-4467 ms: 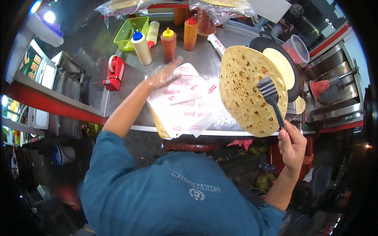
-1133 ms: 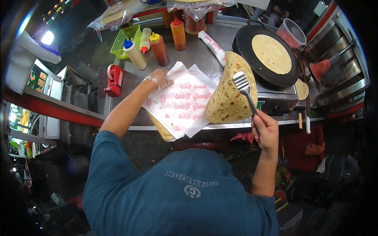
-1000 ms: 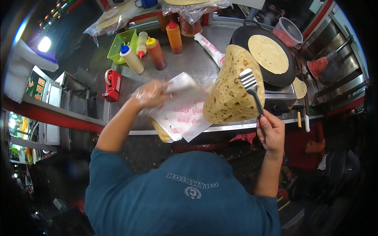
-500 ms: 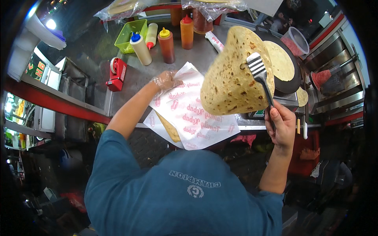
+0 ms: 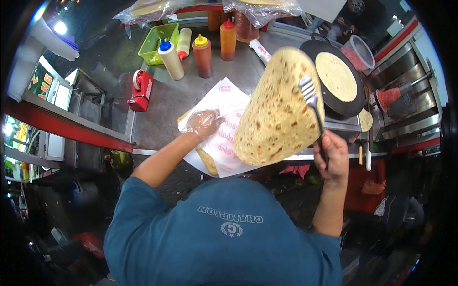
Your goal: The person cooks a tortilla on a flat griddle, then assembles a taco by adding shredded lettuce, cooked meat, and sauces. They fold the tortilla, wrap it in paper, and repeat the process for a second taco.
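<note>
My left hand [image 5: 204,123], in a clear plastic glove, lies on a white wrapping paper sheet [image 5: 226,93] with pink print at the counter's front edge, fingers pointing right. Tan flatbread [image 5: 206,161] peeks out from under the sheet. My right hand [image 5: 331,153] is closed round the dark handle of a fork [image 5: 310,91], whose tines lie against a large browned flatbread [image 5: 276,112]. This flatbread hangs curved in the air, partly over the paper; how it is held behind is hidden. Another pale flatbread [image 5: 336,76] lies on a round black griddle [image 5: 347,107].
Behind the paper stand squeeze bottles with blue [image 5: 171,59], yellow [image 5: 202,56] and red [image 5: 228,40] caps. A green basket [image 5: 160,40] is beside them, a red tape dispenser [image 5: 141,93] to the left. A clear tub [image 5: 359,51] stands behind the griddle.
The browned flatbread has come down and left with the fork, uncovering more of the griddle. My left hand has moved from the paper's far left edge nearer, onto the sheet.
</note>
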`<state>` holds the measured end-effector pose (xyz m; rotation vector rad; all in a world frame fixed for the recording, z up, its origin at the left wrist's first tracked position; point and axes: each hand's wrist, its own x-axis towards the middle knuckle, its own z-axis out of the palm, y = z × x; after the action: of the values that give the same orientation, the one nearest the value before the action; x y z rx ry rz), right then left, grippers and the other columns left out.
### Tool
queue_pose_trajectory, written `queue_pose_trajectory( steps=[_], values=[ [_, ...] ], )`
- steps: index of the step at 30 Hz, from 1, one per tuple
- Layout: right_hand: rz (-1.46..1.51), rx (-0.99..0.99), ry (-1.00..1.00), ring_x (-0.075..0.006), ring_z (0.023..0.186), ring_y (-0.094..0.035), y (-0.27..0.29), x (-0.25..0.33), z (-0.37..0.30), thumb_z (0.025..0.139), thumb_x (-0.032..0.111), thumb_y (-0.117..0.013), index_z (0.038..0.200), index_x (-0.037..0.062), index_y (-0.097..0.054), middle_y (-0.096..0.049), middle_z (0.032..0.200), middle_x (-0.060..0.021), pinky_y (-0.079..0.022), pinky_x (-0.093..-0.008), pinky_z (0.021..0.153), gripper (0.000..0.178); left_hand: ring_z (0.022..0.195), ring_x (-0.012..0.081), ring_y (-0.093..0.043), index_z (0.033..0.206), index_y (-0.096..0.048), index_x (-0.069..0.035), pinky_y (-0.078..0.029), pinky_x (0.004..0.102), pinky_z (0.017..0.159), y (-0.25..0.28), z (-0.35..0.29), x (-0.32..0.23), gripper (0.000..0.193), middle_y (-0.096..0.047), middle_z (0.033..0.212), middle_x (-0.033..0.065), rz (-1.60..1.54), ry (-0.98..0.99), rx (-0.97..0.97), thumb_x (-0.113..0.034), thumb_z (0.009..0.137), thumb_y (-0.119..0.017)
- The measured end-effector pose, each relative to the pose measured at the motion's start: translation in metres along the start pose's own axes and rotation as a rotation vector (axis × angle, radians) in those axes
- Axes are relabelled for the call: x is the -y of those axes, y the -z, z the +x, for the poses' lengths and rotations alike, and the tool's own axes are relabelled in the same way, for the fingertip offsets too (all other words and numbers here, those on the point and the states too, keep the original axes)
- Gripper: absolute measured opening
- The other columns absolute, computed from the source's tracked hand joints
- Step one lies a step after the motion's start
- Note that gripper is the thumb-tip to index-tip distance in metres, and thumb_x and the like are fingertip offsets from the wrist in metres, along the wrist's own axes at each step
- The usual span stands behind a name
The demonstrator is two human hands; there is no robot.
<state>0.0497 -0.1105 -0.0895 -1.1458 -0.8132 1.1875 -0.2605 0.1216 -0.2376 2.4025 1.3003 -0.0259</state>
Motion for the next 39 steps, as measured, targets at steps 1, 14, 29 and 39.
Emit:
queue_pose_trajectory(
  steps=[1, 14, 29, 39],
  values=[
    [-0.007, -0.033, -0.061, -0.0054, 0.046, -0.041, 0.007, -0.012, -0.002, 0.104, 0.023, -0.066, 0.129, -0.0080, -0.064, -0.061, 0.082, -0.0070, -0.031, -0.0183, 0.039, 0.040, 0.106, 0.0391, -0.071, 0.122, -0.071, -0.009, -0.054, 0.0503, 0.094, -0.003, 0.004, 0.007, 0.049, -0.074, 0.114, 0.0196, -0.023, 0.038, 0.009, -0.050, 0.097, -0.064],
    [-0.181, -0.013, -0.079, -0.0043, 0.045, -0.042, -0.008, 0.001, 0.017, 0.105, 0.021, -0.065, 0.135, -0.0064, -0.063, -0.062, 0.083, -0.0063, -0.032, -0.0176, 0.039, 0.041, 0.118, 0.0427, -0.066, 0.131, -0.068, -0.004, -0.050, 0.0490, 0.104, -0.003, 0.017, 0.040, 0.063, -0.070, 0.125, 0.0245, -0.127, 0.170, -0.095, -0.056, 0.097, -0.061],
    [-0.198, -0.082, -0.540, -0.0059, 0.041, -0.042, 0.019, -0.123, 0.040, 0.107, 0.028, -0.060, 0.089, 0.0048, -0.061, -0.057, 0.068, -0.0009, -0.029, -0.0217, 0.033, 0.029, 0.077, 0.0196, -0.074, 0.090, -0.070, -0.001, -0.059, 0.0318, 0.071, 0.061, -0.138, 0.088, 0.057, -0.073, 0.082, 0.0111, -1.068, 0.355, 0.149, -0.054, 0.106, -0.054],
    [-0.179, -0.103, -0.548, -0.0087, 0.043, -0.046, 0.004, -0.122, 0.049, 0.106, 0.029, -0.062, 0.104, 0.0000, -0.067, -0.060, 0.073, -0.0034, -0.031, -0.0242, 0.035, 0.030, 0.083, 0.0225, -0.076, 0.107, -0.070, 0.011, -0.062, 0.0335, 0.076, -0.113, -0.165, 0.029, 0.050, -0.076, 0.091, 0.0186, -1.493, 0.485, 0.069, -0.039, 0.106, -0.061]
  ],
)
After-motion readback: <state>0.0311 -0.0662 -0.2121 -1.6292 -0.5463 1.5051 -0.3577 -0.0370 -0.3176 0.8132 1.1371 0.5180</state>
